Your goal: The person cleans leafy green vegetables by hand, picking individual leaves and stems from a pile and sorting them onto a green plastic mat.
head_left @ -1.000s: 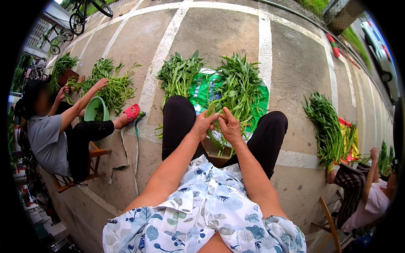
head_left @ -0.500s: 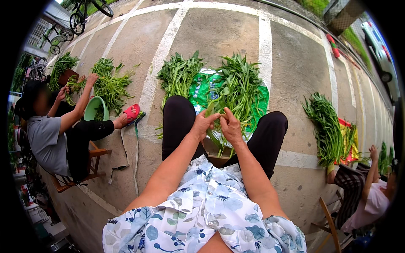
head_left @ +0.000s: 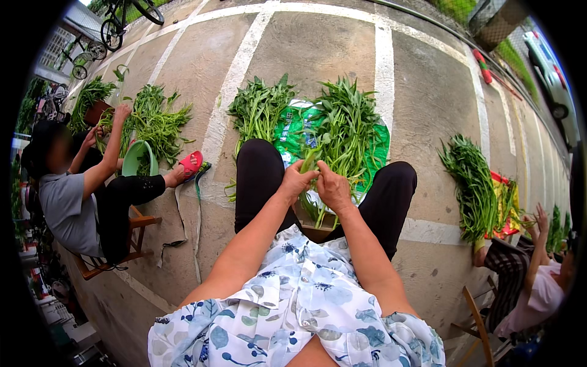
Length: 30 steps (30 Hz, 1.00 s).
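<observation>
Between my knees, my left hand is closed round a stalk of leafy greens, which looks like water spinach; its leafy end sticks up past the fingers. My right hand pinches the same stalk, its fingertips touching those of the left. Just below the hands, several pieces of greens lie in a brown box partly hidden by my lap. Beyond my hands, a big pile of greens rests on a green plastic sack, and a second pile lies to its left.
At left, a seated person handles greens beside a pale green basin. Another seated person is at right, near a pile of greens and a red-yellow sack. Bicycles and a white car stand farther off.
My right hand has turned and lowered slightly, its fingers folding in against the left hand's. The stalk's leafy end stands higher. The person at left has drawn a hand back with a stalk raised.
</observation>
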Tool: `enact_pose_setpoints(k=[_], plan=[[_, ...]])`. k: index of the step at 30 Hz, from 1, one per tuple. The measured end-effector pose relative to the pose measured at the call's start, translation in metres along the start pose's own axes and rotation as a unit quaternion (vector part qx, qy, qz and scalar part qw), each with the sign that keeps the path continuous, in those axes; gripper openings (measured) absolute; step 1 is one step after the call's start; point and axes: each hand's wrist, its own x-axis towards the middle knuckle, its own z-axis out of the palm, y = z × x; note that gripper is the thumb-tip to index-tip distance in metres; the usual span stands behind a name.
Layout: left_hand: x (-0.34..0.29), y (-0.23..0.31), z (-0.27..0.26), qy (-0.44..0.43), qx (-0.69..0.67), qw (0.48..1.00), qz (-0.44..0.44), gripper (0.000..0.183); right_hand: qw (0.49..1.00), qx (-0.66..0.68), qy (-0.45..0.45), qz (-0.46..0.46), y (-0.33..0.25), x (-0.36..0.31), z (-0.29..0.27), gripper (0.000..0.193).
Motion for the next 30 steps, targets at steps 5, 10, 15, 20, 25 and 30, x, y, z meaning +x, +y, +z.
enact_pose_setpoints(k=[5, 10, 15, 20, 25, 30], plan=[[-0.001, 0.001, 0.003, -0.021, -0.012, 1.0, 0.001, 0.026, 0.999, 0.033, 0.013, 0.028, 0.01, -0.002, 0.01, 0.035], [-0.002, 0.003, -0.003, -0.013, -0.093, 0.995, 0.013, 0.026, 0.984, 0.132, 0.055, 0.106, 0.018, 0.0, 0.019, 0.036], [-0.001, 0.004, -0.002, 0.004, -0.101, 0.995, 0.01, 0.027, 0.993, 0.052, 0.024, 0.103, 0.014, -0.001, 0.002, 0.029], [0.005, -0.003, -0.004, -0.001, -0.119, 0.993, 0.008, 0.028, 0.986, 0.139, 0.063, 0.071, -0.036, 0.015, -0.045, 0.03], [0.008, -0.003, 0.002, 0.024, -0.153, 0.988, 0.02, 0.03, 0.9, 0.24, 0.118, -0.344, -0.157, 0.032, -0.124, 0.028], [0.008, -0.007, -0.01, -0.004, -0.152, 0.988, -0.006, 0.031, 0.745, 0.355, -0.032, -0.564, -0.251, 0.006, -0.177, 0.014]])
